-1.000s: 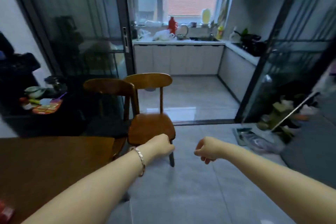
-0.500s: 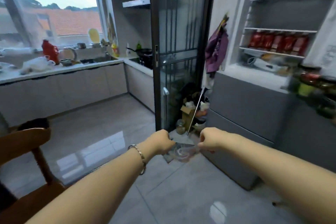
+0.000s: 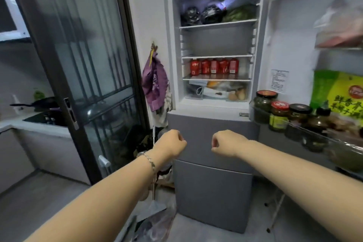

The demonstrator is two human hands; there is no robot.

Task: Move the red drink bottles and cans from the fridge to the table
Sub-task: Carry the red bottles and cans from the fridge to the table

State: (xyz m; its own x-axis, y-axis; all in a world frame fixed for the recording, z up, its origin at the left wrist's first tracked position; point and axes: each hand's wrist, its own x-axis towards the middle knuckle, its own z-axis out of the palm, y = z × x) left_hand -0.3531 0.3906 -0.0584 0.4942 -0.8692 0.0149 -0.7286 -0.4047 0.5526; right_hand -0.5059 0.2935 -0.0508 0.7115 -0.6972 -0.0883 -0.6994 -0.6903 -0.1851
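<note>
A grey fridge [image 3: 212, 133] stands straight ahead with its upper door swung open to the right. Several red drink bottles and cans [image 3: 215, 66] stand in a row on its third shelf. My left hand [image 3: 170, 144] and my right hand [image 3: 225, 143] hang in front of the fridge's closed lower doors, well below that shelf. Both have their fingers curled into loose fists and hold nothing. A bracelet sits on my left wrist. The table is out of view.
The open fridge door [image 3: 294, 65] at right carries several jars [image 3: 279, 116] and a green packet [image 3: 337, 92]. A dark-framed glass sliding door [image 3: 88, 76] stands at left. A purple cloth [image 3: 155, 82] hangs beside the fridge, with bags and clutter [image 3: 155, 220] on the floor below.
My view has swung right, from the chairs and kitchen to facing the open fridge. Both hands stay out in front, curled and holding nothing.
</note>
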